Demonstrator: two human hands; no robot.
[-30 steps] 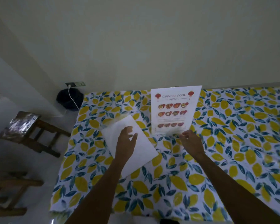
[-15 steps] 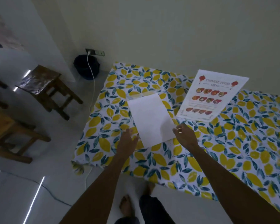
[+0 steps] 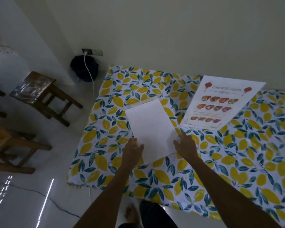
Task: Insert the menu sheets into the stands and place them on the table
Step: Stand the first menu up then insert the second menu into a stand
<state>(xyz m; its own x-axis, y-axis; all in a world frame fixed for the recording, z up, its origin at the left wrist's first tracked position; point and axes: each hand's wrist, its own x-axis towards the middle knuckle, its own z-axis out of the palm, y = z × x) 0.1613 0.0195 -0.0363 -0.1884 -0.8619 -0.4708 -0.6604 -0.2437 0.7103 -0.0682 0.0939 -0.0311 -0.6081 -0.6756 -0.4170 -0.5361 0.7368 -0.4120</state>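
A blank white sheet (image 3: 150, 129) lies face down on the lemon-print tablecloth (image 3: 220, 162), its far end over a clear acrylic stand (image 3: 142, 101) lying flat. My left hand (image 3: 132, 149) rests at the sheet's near left corner, fingers apart on its edge. At the near right corner my right hand (image 3: 185, 146) touches the sheet with spread fingers. A printed Chinese food menu (image 3: 220, 102) stands upright, leaning back, to the right of the white sheet; whether it sits in a stand I cannot tell.
The table's left edge and near edge are close to my hands. On the floor at left stand a dark wooden stool (image 3: 39, 94) and a wooden bench (image 3: 8, 148). A black bin (image 3: 84, 68) and a white cable (image 3: 91, 89) sit by the wall.
My right hand has left the printed menu and come to the white sheet's near right corner. My left hand slid back to its near left corner. The view swung left and down.
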